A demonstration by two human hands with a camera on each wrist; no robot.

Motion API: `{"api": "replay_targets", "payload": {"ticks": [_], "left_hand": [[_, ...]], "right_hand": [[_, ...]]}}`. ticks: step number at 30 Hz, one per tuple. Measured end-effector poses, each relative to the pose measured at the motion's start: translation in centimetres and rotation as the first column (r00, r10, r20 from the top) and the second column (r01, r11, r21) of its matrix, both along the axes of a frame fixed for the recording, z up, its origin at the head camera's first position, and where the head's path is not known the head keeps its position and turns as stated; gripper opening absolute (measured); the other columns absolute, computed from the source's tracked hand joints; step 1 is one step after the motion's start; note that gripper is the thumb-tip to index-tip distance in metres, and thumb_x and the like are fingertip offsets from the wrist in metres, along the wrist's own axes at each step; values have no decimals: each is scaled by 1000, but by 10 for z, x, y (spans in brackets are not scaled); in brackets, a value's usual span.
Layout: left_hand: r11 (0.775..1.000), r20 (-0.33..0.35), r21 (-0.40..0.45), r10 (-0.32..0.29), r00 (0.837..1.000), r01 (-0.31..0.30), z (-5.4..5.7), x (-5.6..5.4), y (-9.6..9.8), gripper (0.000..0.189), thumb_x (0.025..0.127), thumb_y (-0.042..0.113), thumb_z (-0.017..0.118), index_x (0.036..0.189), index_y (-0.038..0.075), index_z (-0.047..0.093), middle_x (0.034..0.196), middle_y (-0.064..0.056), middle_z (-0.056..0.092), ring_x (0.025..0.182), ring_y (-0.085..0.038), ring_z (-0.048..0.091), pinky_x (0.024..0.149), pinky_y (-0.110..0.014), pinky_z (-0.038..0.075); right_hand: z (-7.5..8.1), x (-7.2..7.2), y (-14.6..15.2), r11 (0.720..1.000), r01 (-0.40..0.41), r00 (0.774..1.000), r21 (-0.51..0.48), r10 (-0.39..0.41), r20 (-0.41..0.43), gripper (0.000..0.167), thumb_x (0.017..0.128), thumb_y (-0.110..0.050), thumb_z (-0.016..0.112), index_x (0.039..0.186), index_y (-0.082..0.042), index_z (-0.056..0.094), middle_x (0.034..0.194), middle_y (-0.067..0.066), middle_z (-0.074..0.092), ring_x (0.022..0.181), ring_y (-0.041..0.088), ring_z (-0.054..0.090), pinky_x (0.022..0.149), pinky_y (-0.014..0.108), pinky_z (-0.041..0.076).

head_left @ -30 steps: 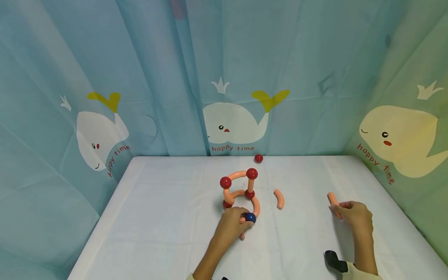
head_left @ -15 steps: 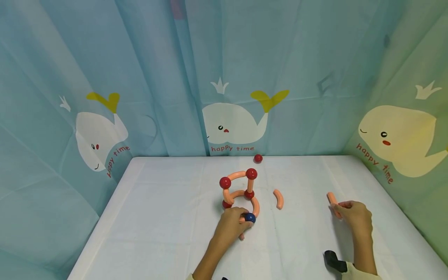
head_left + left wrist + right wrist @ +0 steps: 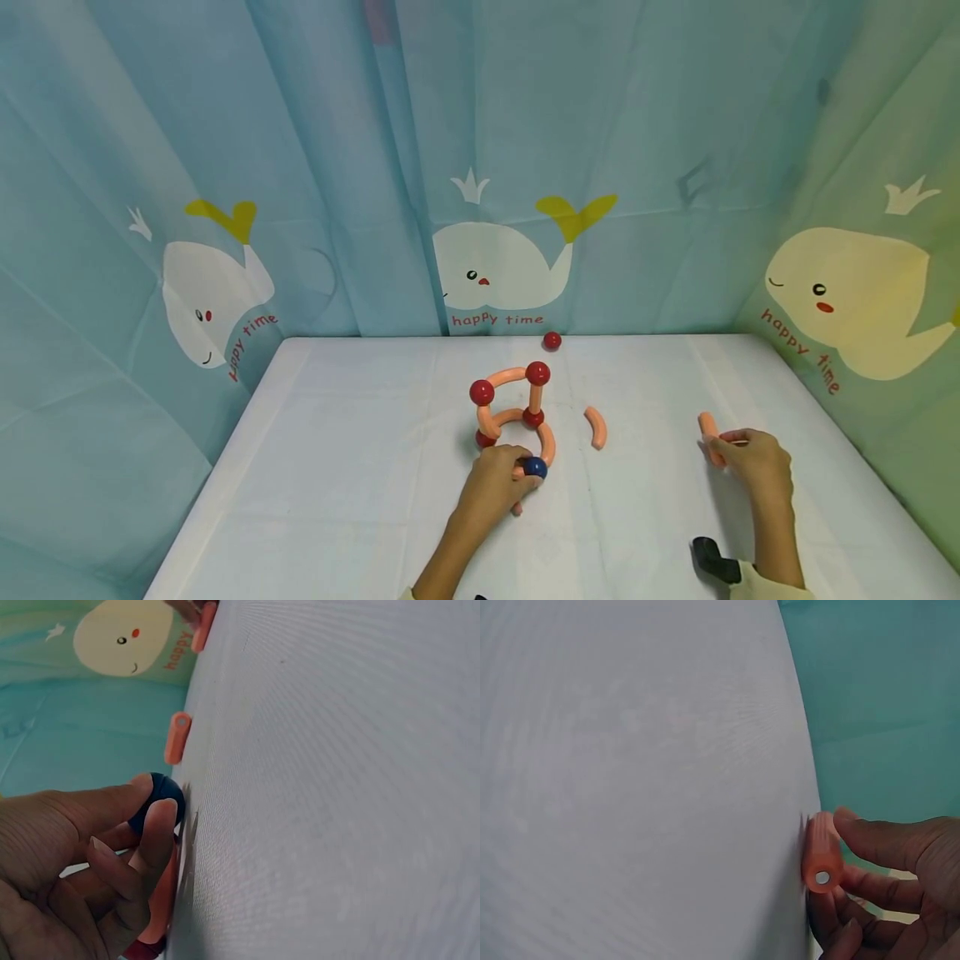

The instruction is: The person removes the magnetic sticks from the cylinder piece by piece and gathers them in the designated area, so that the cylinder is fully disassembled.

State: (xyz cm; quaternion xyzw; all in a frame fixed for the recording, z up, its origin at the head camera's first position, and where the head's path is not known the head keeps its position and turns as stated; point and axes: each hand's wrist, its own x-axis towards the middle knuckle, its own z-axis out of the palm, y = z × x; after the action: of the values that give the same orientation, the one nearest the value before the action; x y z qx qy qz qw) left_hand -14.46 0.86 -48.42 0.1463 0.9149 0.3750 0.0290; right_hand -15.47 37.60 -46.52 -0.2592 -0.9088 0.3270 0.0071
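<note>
My left hand (image 3: 491,483) pinches a dark blue ball (image 3: 535,467) between thumb and fingers, at the near side of a structure of orange magnetic rods and red balls. The structure has a lower ring with a curved rod (image 3: 547,446) and an upper part with red balls (image 3: 537,373) on top. Part of the ring is hidden behind my left hand. Far to the right, my right hand (image 3: 757,467) pinches an orange magnetic rod (image 3: 707,425) close over the table. A pale magnet (image 3: 822,877) shows in the rod's end in the right wrist view.
A loose curved orange rod (image 3: 596,427) lies between the structure and my right hand. One loose red ball (image 3: 552,341) rests at the table's back edge. The white-covered table (image 3: 337,467) is backed by a blue curtain (image 3: 300,167) with printed whales.
The rod in my right hand has turned slightly, and that hand has shifted a little left. My left hand keeps its hold on the blue ball, and the structure stays as it was.
</note>
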Motion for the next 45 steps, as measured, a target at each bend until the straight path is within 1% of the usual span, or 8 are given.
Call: {"api": "replay_targets", "payload": {"ticks": [11, 17, 23, 29, 33, 39, 42, 45], "left_hand": [[999, 83, 35, -5, 997, 2, 6, 4, 1, 33, 83, 19, 78, 112, 4, 71, 91, -9, 72, 37, -3, 50, 44, -17, 42], [990, -82, -133, -63, 995, 52, 15, 6, 2, 21, 83, 25, 78, 93, 8, 73, 69, 4, 64, 54, 1, 49, 58, -14, 45], [968, -243, -244, -124, 962, 63, 35, 14, 1, 20, 82, 28, 79, 85, 9, 74, 68, 6, 63, 61, 0, 48, 60, -15, 43], [972, -328, -179, -205, 922, 152, 56, 19, -7, 18, 89, 30, 72, 89, 13, 71, 71, 10, 60, 63, 3, 45, 58, -10, 38], [993, -482, -6, -110, 869, 122, 66, 16, -16, 11, 93, 23, 68, 91, 13, 72, 78, 7, 67, 58, 3, 43, 54, -7, 35], [970, -658, 235, 205, 725, -61, 68, 3, -38, 8, 89, 11, 72, 93, 5, 73, 76, 0, 62, 64, -7, 50, 57, -11, 42], [941, -625, 313, 304, 719, -126, 64, -3, -49, 9, 90, 12, 71, 97, 6, 72, 85, -3, 59, 75, -13, 54, 65, -19, 48], [926, -560, 344, 336, 757, -157, 59, -9, -58, 15, 91, 14, 69, 105, 9, 71, 99, -5, 58, 92, -17, 55, 73, -27, 51]], "right_hand": [[29, 0, -36, 985, -122, 966, 123, 146, -212, 47, 96, -36, 59, 111, 8, 63, 105, 32, 65, 91, 43, 61, 60, 36, 45], [42, -1, -84, 938, -288, 869, 194, 341, -359, 33, 95, -26, 64, 105, 5, 66, 93, 25, 69, 84, 38, 67, 60, 33, 49], [41, -5, -133, 840, -497, 771, 216, 542, -335, 29, 92, -23, 68, 108, 2, 67, 89, 12, 70, 78, 22, 66, 60, 30, 49], [30, -5, -172, 785, -598, 738, 163, 618, -270, 36, 90, -20, 71, 113, 6, 63, 91, 13, 69, 80, 21, 65, 67, 34, 54], [21, -2, -187, 785, -610, 759, 106, 618, -203, 50, 88, -22, 73, 121, 13, 57, 100, 21, 66, 86, 27, 67, 71, 39, 57], [12, 2, -205, 801, -593, 793, 84, 599, -112, 69, 83, -31, 77, 124, 18, 52, 108, 26, 59, 85, 23, 61, 68, 35, 55], [8, 4, -213, 806, -585, 801, 90, 591, -92, 56, 82, -33, 78, 109, 13, 59, 101, 21, 56, 78, 19, 53, 63, 31, 48], [4, 5, -219, 814, -573, 811, 94, 579, -77, 42, 81, -32, 79, 90, 3, 58, 93, 15, 50, 73, 18, 47, 60, 28, 40]]}}
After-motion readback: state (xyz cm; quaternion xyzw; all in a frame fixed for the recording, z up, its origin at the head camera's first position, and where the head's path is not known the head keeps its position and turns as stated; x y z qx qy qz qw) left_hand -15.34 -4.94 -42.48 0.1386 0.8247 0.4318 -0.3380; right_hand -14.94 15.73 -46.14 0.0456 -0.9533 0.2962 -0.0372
